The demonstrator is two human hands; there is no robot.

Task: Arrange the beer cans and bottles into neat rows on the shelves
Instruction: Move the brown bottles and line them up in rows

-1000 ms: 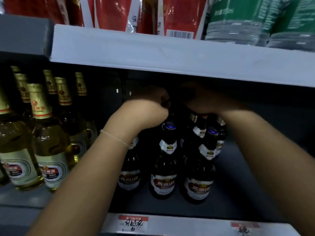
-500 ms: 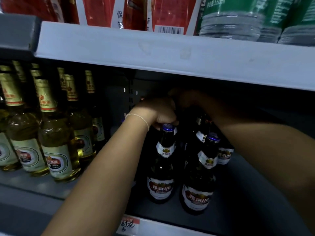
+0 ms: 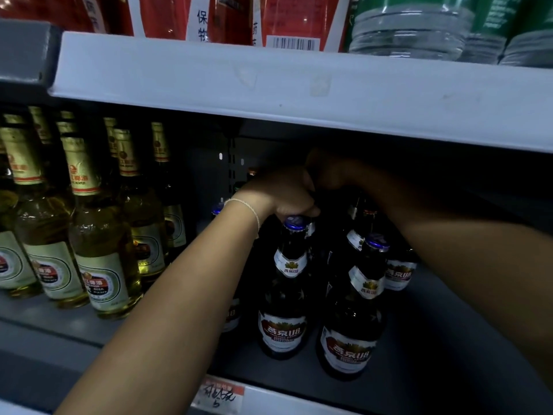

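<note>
Several dark brown beer bottles with blue caps and red-and-white labels stand clustered mid-shelf; one front bottle (image 3: 282, 310) is beside another (image 3: 351, 333). My left hand (image 3: 284, 194) is curled in a fist just above and behind the left front bottle's cap, gripping the neck of a dark bottle hidden behind it. Deeper in the shelf's shadow, my right hand (image 3: 335, 172) sits over the tops of the rear bottles; its grip is too dark to make out. Another dark bottle (image 3: 399, 274) stands partly behind my right forearm.
Rows of pale golden beer bottles (image 3: 101, 259) with gold foil necks fill the shelf's left side. The upper shelf's white edge (image 3: 299, 94) hangs low over my hands. It carries red packs (image 3: 167, 16) and green-labelled water bottles (image 3: 419, 25). A handwritten price tag (image 3: 220, 395) sits on the front rail.
Both hands stay at the bottle tops and have reached a little deeper into the shelf. My view has shifted, so more pale bottles show on the left.
</note>
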